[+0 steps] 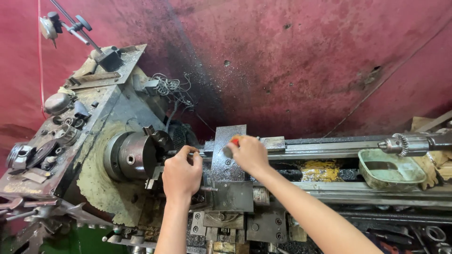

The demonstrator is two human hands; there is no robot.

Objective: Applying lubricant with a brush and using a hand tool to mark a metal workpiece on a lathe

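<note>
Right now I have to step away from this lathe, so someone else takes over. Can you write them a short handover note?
Left hand: fingers pinch the thin rod jutting from the chuck.
Right hand: closed on an orange-tipped tool, held against the steel plate on the carriage.
Green tray sits on the bed; drill chuck at the tailstock end.
Done: rod sits in the chuck.
Left: not clear from this view.

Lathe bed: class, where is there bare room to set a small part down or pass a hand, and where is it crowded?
Free: the bed rails between the right hand and the green tray, and the front rail below the yellow patch. Crowded: around the chuck, where the left hand works, and the cluttered headstock top.
</note>
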